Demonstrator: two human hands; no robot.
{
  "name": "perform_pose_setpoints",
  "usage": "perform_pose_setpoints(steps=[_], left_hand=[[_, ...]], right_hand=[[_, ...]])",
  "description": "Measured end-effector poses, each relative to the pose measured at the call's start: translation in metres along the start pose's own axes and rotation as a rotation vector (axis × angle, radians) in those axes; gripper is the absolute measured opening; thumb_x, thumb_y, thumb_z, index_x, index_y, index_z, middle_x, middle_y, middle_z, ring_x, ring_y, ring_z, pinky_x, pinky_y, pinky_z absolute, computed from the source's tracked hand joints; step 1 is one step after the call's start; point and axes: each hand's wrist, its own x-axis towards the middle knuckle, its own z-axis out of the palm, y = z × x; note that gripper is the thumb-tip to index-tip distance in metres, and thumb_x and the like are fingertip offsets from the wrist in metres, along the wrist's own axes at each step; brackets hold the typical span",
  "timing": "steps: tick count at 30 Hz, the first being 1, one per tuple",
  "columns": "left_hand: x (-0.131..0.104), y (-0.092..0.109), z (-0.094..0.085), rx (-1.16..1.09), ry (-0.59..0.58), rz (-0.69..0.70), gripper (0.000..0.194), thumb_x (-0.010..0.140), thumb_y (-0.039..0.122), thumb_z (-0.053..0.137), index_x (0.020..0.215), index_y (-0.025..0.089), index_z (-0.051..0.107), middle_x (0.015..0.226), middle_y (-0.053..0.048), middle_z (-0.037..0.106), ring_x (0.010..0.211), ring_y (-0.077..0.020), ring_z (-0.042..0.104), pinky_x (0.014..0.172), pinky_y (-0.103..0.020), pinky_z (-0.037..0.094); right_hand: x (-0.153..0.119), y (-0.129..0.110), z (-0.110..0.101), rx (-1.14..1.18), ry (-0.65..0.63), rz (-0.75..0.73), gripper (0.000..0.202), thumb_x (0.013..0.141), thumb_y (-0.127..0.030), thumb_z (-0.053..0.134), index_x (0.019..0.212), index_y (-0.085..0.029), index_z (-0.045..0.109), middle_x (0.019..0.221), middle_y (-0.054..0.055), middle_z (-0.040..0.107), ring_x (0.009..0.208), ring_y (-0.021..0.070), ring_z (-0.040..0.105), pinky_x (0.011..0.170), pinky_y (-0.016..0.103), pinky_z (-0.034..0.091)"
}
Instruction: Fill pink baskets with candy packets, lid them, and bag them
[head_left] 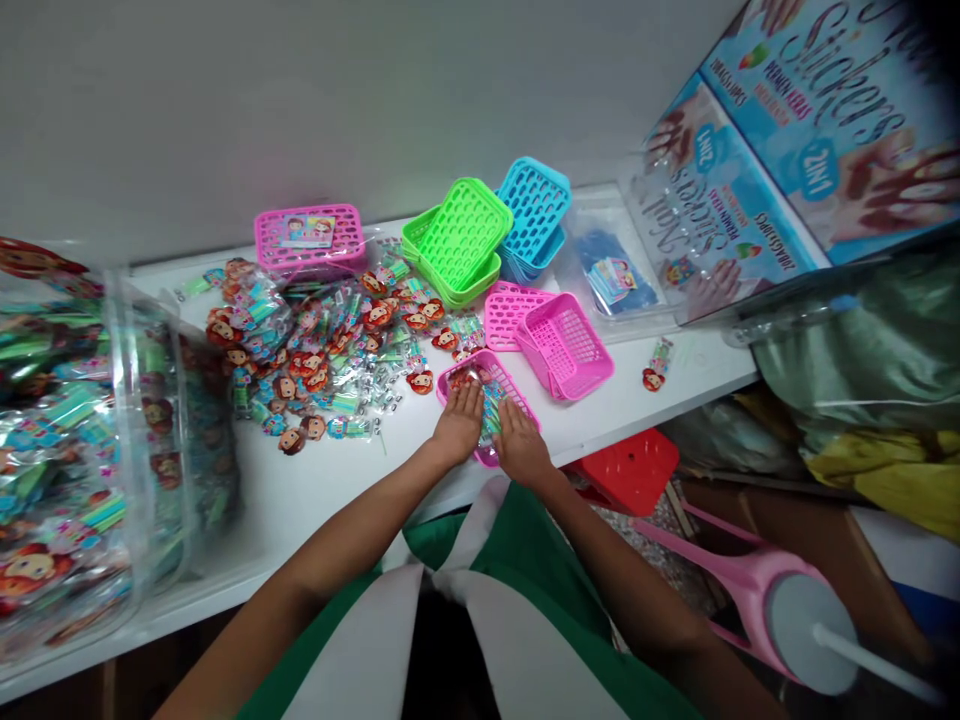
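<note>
A pink basket (486,458) sits at the table's front edge, holding small wrapped packets (491,405) with character heads. My left hand (461,420) lies over the basket's left side, fingers extended onto the packets. Across from it, my right hand (520,440) rests at the basket's right side with its fingers stretched out, touching the packets' edge. Neither hand is wrapped round anything. A pile of similar packets (315,350) spreads over the table to the left. Nested pink baskets (568,345) stand just right of the one between my hands.
Green baskets (465,240), blue baskets (534,205) and a pink basket (309,240) line the wall. A large clear container (124,450) of packets stands left. A clear tray (637,310), one packet (656,367) and sticker boxes (735,200) are right; a red stool (630,470) is below.
</note>
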Motion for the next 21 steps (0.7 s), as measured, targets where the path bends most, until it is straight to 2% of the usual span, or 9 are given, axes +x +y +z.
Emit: perform_pose_setpoints(steps=[3,5,10,12,14,17,19,21], left_hand=[[0.003,0.001,-0.001,-0.004,-0.056,-0.011,0.054,0.087,0.013,0.035,0.138,-0.004,0.034,0.148,-0.028,0.025,0.139,-0.0322,0.026,0.111,-0.05,0.023],[0.003,0.0,-0.002,-0.004,-0.05,-0.001,0.054,0.087,0.011,0.034,0.138,-0.004,0.034,0.146,-0.03,0.027,0.138,-0.0327,0.028,0.11,-0.051,0.024],[-0.002,-0.002,-0.017,0.021,0.066,0.024,0.051,0.086,0.015,0.038,0.135,0.001,0.04,0.141,-0.027,0.04,0.133,-0.0326,0.038,0.108,-0.056,0.023],[-0.003,-0.003,-0.024,0.018,0.141,0.071,0.054,0.085,0.02,0.042,0.135,0.003,0.041,0.142,-0.025,0.039,0.134,-0.0329,0.034,0.111,-0.055,0.018],[0.0,-0.004,-0.027,-0.01,0.167,0.159,0.056,0.086,0.025,0.042,0.138,0.005,0.039,0.147,-0.021,0.034,0.138,-0.0312,0.027,0.113,-0.051,0.014],[0.011,-0.008,-0.021,-0.057,0.008,0.204,0.054,0.091,0.029,0.036,0.141,0.008,0.035,0.151,-0.017,0.029,0.14,-0.0278,0.023,0.113,-0.048,0.019],[0.019,-0.01,-0.013,-0.063,-0.14,0.16,0.055,0.092,0.03,0.037,0.142,0.009,0.034,0.151,-0.017,0.028,0.14,-0.0282,0.024,0.111,-0.048,0.024],[0.024,-0.011,-0.007,-0.061,-0.232,0.129,0.056,0.09,0.03,0.041,0.143,0.01,0.033,0.152,-0.017,0.026,0.141,-0.0294,0.022,0.109,-0.049,0.026]], right_hand=[[0.0,-0.007,0.003,-0.109,-0.047,0.059,0.061,0.089,-0.021,0.038,0.144,0.001,0.026,0.151,0.023,0.023,0.139,0.0302,0.024,0.108,0.044,0.027],[0.002,-0.012,0.002,-0.162,-0.061,0.07,0.062,0.087,-0.022,0.041,0.144,0.001,0.027,0.15,0.023,0.025,0.136,0.0313,0.028,0.107,0.044,0.028],[0.002,-0.019,-0.006,-0.212,-0.055,0.103,0.062,0.087,-0.022,0.042,0.143,0.001,0.029,0.148,0.024,0.029,0.129,0.0339,0.037,0.104,0.044,0.031],[0.0,-0.02,-0.006,-0.208,-0.061,0.116,0.062,0.088,-0.023,0.041,0.144,0.001,0.029,0.149,0.023,0.028,0.129,0.0344,0.037,0.103,0.045,0.031],[0.0,-0.021,-0.005,-0.203,-0.065,0.111,0.061,0.089,-0.023,0.04,0.144,0.002,0.028,0.149,0.023,0.027,0.131,0.0342,0.035,0.104,0.045,0.031],[0.002,-0.021,-0.001,-0.2,-0.09,0.102,0.06,0.089,-0.019,0.038,0.143,0.003,0.028,0.149,0.025,0.026,0.133,0.0334,0.033,0.104,0.045,0.031],[0.004,-0.019,0.001,-0.192,-0.122,0.107,0.06,0.087,-0.017,0.039,0.143,0.004,0.028,0.149,0.026,0.026,0.133,0.0335,0.033,0.103,0.044,0.031],[0.005,-0.015,0.003,-0.171,-0.123,0.099,0.062,0.086,-0.018,0.041,0.142,0.004,0.029,0.148,0.026,0.028,0.133,0.0334,0.033,0.103,0.044,0.032]])
